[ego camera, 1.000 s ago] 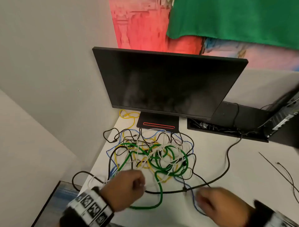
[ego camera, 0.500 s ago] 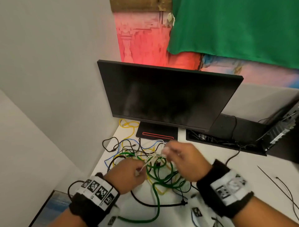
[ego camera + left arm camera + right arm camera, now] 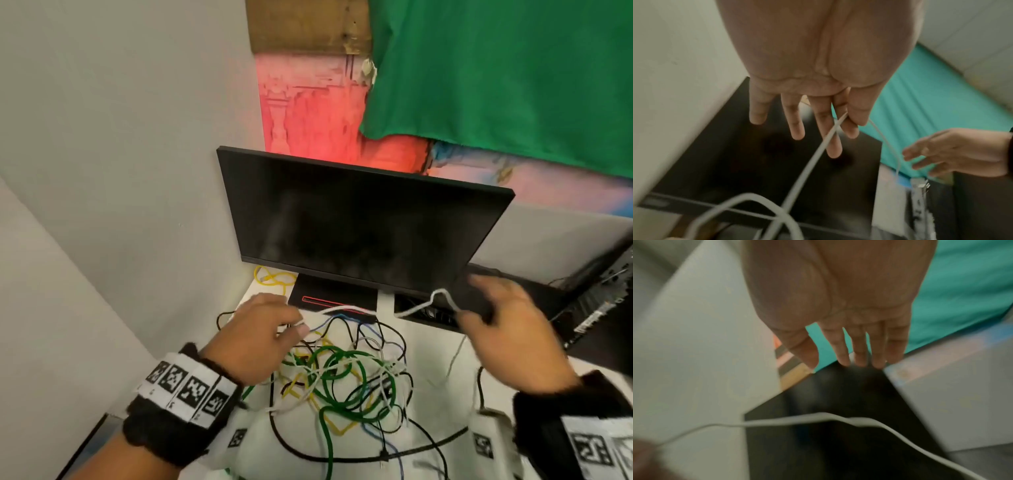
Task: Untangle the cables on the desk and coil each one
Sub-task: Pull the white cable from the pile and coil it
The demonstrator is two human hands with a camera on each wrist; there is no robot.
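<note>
The white cable [image 3: 346, 309] is stretched in the air between both hands, above the tangle of cables [image 3: 342, 380] on the white tabletop [image 3: 445, 346] in front of the monitor [image 3: 359, 226], probably to draw one strand clear of the knot before coiling. The left hand [image 3: 257, 332] pinches it between thumb and forefinger, its other fingers [image 3: 795, 120] loosely extended. The right hand [image 3: 507, 329] is motion-blurred; its fingers look spread and relaxed, with the cable running past them, so whether it actually grips is unclear. The cable's ends and its path through the green, yellow, blue and black strands cannot be traced
</note>
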